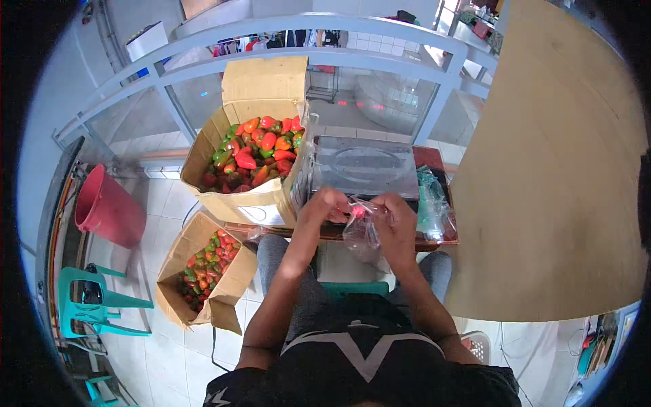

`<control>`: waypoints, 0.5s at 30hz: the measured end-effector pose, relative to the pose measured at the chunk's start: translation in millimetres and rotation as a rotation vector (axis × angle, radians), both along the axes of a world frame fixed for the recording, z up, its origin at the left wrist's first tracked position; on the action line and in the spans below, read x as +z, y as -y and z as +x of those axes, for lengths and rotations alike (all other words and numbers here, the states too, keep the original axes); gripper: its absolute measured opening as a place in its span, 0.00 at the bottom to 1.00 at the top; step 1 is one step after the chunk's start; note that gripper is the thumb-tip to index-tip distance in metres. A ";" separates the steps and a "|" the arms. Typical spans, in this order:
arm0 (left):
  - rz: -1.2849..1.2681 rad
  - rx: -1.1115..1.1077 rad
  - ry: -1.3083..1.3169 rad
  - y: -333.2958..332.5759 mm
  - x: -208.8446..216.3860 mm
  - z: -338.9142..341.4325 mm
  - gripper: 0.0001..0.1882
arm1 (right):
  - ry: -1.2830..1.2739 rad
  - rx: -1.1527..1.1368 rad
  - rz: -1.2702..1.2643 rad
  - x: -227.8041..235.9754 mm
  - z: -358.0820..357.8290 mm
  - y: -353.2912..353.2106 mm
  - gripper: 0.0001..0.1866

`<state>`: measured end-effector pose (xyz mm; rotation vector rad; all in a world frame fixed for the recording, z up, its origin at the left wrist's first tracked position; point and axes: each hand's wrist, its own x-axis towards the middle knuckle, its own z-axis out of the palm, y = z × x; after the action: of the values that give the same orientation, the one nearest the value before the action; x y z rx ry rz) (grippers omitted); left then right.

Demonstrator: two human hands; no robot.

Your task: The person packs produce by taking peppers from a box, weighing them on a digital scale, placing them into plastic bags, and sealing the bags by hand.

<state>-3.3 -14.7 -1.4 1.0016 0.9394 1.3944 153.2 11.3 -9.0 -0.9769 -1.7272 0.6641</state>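
I have the left hand (328,205) and right hand (396,220) pinching a clear bag (363,243) at the desk's (428,157) near edge; a box (217,203) of peppers (261,150) stands toward its left edge.

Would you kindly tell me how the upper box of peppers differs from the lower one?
The upper box has a tall flap raised at its far side; the lower box has a smaller flap hanging at its near corner. The upper box's front shows a white patch; none shows on the lower box. Both are open cardboard, holding red and green peppers.
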 end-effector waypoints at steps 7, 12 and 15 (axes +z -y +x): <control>0.106 -0.151 -0.249 6.7 -10.6 -1.6 0.09 | -0.120 -0.019 -0.083 18.9 -3.0 6.1 0.06; 0.113 -0.131 -0.205 7.6 -3.3 3.6 0.08 | -0.370 0.082 -0.327 21.8 1.6 4.8 0.08; 0.021 -0.004 -0.119 10.6 14.7 13.8 0.08 | -0.326 0.072 -0.301 15.4 2.1 5.3 0.08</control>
<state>10.5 -25.3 13.3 1.1118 1.0115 1.3555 155.3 6.0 6.4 -0.9504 -1.4036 1.0912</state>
